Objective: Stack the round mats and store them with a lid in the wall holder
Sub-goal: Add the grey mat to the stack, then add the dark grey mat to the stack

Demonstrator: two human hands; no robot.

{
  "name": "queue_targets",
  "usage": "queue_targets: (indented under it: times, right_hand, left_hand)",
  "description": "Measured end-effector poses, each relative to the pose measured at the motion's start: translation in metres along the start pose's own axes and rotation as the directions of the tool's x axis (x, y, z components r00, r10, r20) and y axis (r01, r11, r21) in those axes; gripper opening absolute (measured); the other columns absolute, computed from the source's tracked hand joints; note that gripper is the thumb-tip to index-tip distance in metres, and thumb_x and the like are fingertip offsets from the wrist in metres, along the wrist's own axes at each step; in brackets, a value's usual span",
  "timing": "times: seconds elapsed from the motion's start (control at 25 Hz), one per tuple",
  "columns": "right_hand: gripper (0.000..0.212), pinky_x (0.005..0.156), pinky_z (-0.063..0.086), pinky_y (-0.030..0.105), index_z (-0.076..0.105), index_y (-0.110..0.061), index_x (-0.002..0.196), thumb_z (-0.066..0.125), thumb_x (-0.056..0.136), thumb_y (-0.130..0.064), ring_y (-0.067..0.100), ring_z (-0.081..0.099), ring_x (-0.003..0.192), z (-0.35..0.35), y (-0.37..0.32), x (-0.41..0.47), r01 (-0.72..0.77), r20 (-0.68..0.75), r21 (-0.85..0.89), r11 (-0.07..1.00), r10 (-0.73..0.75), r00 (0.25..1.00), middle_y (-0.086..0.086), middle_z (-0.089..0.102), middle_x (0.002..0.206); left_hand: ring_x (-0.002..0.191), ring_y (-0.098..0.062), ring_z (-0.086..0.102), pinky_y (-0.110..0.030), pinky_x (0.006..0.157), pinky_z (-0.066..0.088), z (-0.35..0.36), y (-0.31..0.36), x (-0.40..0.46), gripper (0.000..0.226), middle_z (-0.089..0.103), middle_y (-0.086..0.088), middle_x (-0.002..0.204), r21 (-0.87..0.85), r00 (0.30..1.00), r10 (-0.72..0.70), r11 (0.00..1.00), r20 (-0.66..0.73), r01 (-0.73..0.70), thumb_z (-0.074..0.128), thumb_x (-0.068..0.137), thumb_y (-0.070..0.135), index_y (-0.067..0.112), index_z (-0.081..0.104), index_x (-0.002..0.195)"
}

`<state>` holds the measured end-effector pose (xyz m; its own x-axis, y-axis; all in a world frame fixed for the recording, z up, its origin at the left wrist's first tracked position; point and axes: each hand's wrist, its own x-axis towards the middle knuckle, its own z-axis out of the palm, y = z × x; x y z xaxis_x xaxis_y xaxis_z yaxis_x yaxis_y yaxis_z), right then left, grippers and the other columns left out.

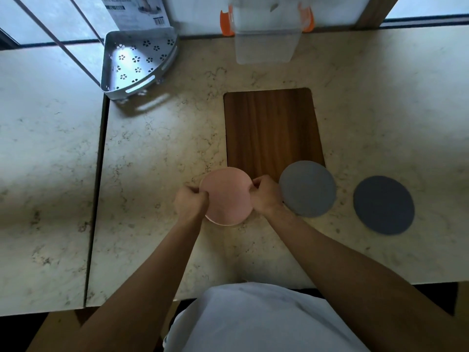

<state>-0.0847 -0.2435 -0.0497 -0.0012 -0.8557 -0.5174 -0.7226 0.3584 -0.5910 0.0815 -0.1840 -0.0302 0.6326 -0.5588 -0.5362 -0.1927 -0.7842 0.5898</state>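
Observation:
A pink round mat [227,195] sits at the centre of the marble counter, by the near left corner of the wooden board. My left hand [189,203] pinches its left edge and my right hand [264,195] pinches its right edge. A grey round mat [308,188] lies just right of my right hand, partly on the board. A darker grey round mat [383,205] lies flat further right. The grey metal corner holder [138,63] with flower cut-outs stands at the back left. A lid is not clearly identifiable.
A wooden cutting board [272,128] lies in the middle of the counter [157,153]. A clear plastic container [266,34] with orange clips stands at the back centre. A printed box [137,11] stands behind the holder. A seam [97,189] splits the counter on the left.

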Motion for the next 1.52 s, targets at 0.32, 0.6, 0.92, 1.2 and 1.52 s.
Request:
queue_targets:
  times: [0.32, 0.6, 0.92, 1.2, 1.52]
  right_hand:
    - [0.024, 0.078, 0.046, 0.036, 0.071, -0.014, 0.107, 0.057, 0.093, -0.027, 0.018, 0.057, 0.083, -0.07, 0.051, 0.007, -0.018, -0.112, 0.227, 0.974, 0.044, 0.993, 0.002, 0.069, 0.096]
    - [0.018, 0.073, 0.042, 0.027, 0.075, -0.008, 0.094, 0.061, 0.088, -0.019, 0.025, 0.067, 0.087, -0.147, 0.107, 0.028, -0.124, -0.242, 0.126, 0.984, 0.152, 0.958, 0.01, 0.074, 0.091]
    - [0.023, 0.082, 0.051, 0.035, 0.065, -0.008, 0.11, 0.058, 0.092, -0.02, 0.026, 0.066, 0.096, -0.147, 0.125, 0.038, -0.153, -0.267, 0.072, 0.986, 0.167, 0.949, 0.009, 0.071, 0.107]
    - [0.027, 0.081, 0.048, 0.039, 0.066, -0.006, 0.104, 0.052, 0.093, -0.026, 0.03, 0.056, 0.091, -0.143, 0.128, 0.032, -0.109, -0.356, -0.076, 0.991, 0.075, 0.932, 0.016, 0.058, 0.106]
    - [0.018, 0.067, 0.048, 0.032, 0.058, -0.009, 0.102, 0.058, 0.088, -0.021, 0.021, 0.058, 0.08, -0.157, 0.13, 0.037, -0.133, -0.186, 0.062, 0.989, 0.143, 0.972, 0.008, 0.067, 0.098]
  left_hand:
    - [0.077, -0.017, 0.066, -0.03, 0.063, 0.053, 0.051, 0.047, -0.014, 0.013, 0.068, 0.001, 0.081, -0.159, 0.992, 0.066, 0.986, 0.11, -0.048, 0.075, 0.079, 0.016, 0.024, 0.066, 0.074]
    - [0.085, -0.026, 0.072, -0.046, 0.08, 0.061, 0.136, 0.087, -0.034, 0.03, 0.075, -0.01, 0.101, -0.092, 0.971, 0.108, 0.992, 0.213, -0.091, 0.081, 0.072, 0.015, 0.011, 0.075, 0.102]
    - [0.08, -0.011, 0.059, -0.026, 0.077, 0.046, 0.166, 0.081, -0.044, 0.024, 0.076, -0.004, 0.099, 0.139, 0.947, 0.282, 0.943, 0.154, -0.303, 0.07, 0.079, 0.016, 0.014, 0.077, 0.102]
    - [0.091, -0.03, 0.065, -0.037, 0.082, 0.053, 0.178, 0.081, -0.057, 0.018, 0.072, -0.013, 0.099, 0.304, 0.903, 0.407, 0.85, 0.141, -0.43, 0.064, 0.084, 0.013, 0.006, 0.074, 0.097]
    - [0.093, -0.034, 0.058, -0.046, 0.08, 0.057, 0.187, 0.106, -0.059, 0.035, 0.053, -0.005, 0.093, 0.226, 0.981, 0.096, 0.965, 0.166, -0.132, 0.064, 0.073, 0.011, 0.007, 0.051, 0.105]
